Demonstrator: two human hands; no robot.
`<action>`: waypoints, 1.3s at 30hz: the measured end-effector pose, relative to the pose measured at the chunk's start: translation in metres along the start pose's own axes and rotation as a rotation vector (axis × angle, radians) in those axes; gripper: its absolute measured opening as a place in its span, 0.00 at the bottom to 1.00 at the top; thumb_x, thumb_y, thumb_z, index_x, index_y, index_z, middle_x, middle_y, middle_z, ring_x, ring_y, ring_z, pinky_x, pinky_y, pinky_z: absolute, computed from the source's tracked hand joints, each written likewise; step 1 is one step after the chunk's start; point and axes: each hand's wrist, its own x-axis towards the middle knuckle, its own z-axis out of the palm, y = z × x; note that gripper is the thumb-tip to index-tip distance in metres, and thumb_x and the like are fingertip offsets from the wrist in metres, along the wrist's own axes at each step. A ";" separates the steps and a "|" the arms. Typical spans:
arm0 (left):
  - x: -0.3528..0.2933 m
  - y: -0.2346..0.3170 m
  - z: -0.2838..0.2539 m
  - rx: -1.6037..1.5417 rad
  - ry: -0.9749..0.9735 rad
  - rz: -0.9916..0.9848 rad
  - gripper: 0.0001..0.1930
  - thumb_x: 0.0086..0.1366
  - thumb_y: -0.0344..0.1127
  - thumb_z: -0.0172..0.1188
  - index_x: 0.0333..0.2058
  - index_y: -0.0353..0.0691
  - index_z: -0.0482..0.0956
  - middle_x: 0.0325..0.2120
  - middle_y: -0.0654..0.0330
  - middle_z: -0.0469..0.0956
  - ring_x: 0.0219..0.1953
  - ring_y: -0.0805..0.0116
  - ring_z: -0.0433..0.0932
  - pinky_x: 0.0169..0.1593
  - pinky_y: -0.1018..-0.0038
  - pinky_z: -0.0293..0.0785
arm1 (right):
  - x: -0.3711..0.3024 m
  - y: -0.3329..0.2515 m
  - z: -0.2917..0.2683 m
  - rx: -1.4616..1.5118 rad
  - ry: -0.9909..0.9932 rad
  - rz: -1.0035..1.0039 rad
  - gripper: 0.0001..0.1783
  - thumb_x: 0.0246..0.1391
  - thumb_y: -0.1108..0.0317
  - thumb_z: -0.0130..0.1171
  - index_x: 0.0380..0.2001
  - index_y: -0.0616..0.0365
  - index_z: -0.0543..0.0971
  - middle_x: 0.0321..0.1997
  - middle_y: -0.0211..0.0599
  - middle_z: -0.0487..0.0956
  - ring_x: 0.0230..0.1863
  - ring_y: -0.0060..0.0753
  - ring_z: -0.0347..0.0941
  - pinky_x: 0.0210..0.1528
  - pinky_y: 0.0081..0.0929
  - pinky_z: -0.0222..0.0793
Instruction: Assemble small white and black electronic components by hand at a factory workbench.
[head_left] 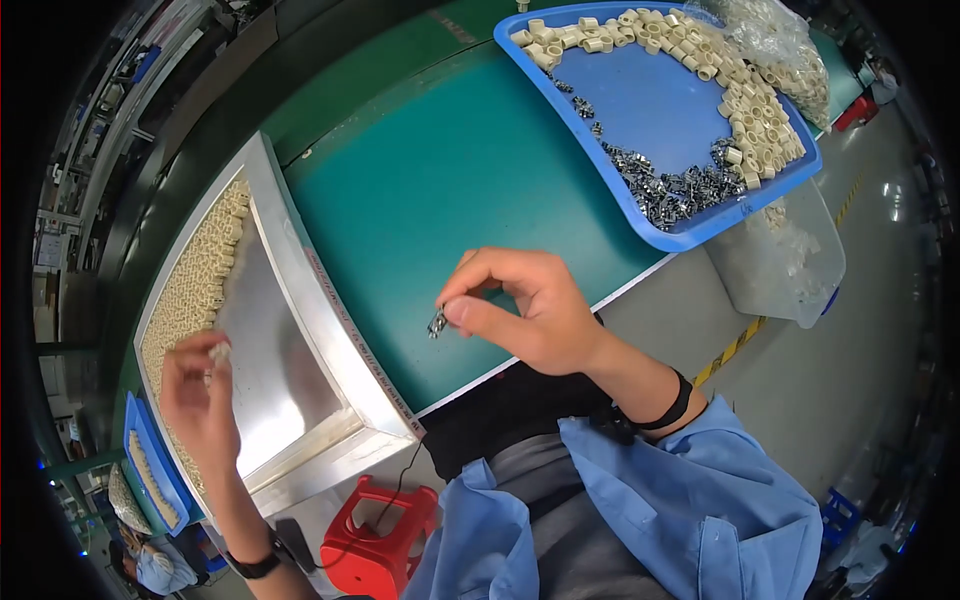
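Over the metal-framed tray [290,270] on the left, my left hand [203,400] pinches a cream plastic sleeve [220,352] between thumb and fingertips. Rows of similar cream pieces [190,290] fill that tray's far left side, beside its bare shiny floor. My right hand [530,310], above the green mat, is closed on a small shiny metal clip [437,322] held at the fingertips. The clip's exact shape is too small to make out.
A blue tray [600,160] at the back right holds loose cream sleeves [760,120] and dark metal clips [670,185]. A plastic bag [790,60] lies on its far corner. Below stands a translucent bin [790,265]. A red stool [375,540] stands near my left arm.
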 end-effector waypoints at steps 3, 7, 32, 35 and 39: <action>-0.033 0.048 0.028 -0.270 -0.080 -0.019 0.07 0.65 0.24 0.58 0.37 0.38 0.67 0.38 0.49 0.78 0.38 0.66 0.76 0.44 0.72 0.72 | -0.009 -0.006 0.012 0.335 -0.031 0.097 0.05 0.63 0.79 0.60 0.40 0.67 0.81 0.36 0.46 0.83 0.38 0.31 0.79 0.41 0.26 0.74; -0.059 0.100 0.094 -0.636 -0.047 -0.176 0.07 0.65 0.24 0.54 0.40 0.37 0.67 0.36 0.48 0.75 0.34 0.66 0.74 0.41 0.71 0.73 | -0.015 -0.015 0.016 0.133 -0.049 -0.160 0.05 0.63 0.78 0.61 0.41 0.67 0.81 0.37 0.49 0.83 0.37 0.34 0.80 0.38 0.28 0.75; -0.097 0.114 0.182 -1.363 -0.280 -0.413 0.15 0.69 0.30 0.61 0.47 0.30 0.69 0.33 0.49 0.80 0.30 0.67 0.78 0.33 0.72 0.76 | -0.040 -0.060 -0.020 -0.359 -0.055 -0.475 0.05 0.53 0.73 0.69 0.33 0.61 0.83 0.34 0.36 0.82 0.30 0.31 0.80 0.32 0.28 0.72; -0.098 0.112 0.182 -1.372 -0.279 -0.410 0.15 0.69 0.30 0.61 0.48 0.30 0.69 0.32 0.50 0.80 0.29 0.67 0.78 0.32 0.72 0.76 | -0.040 -0.059 -0.019 -0.403 -0.073 -0.483 0.05 0.53 0.72 0.68 0.32 0.60 0.83 0.33 0.35 0.82 0.28 0.29 0.78 0.33 0.28 0.71; -0.100 0.108 0.181 -1.353 -0.305 -0.363 0.19 0.70 0.36 0.64 0.51 0.28 0.72 0.34 0.48 0.81 0.31 0.66 0.80 0.33 0.71 0.78 | -0.041 -0.063 -0.024 -0.455 -0.119 -0.456 0.05 0.53 0.71 0.68 0.31 0.59 0.82 0.33 0.35 0.82 0.27 0.28 0.76 0.33 0.28 0.70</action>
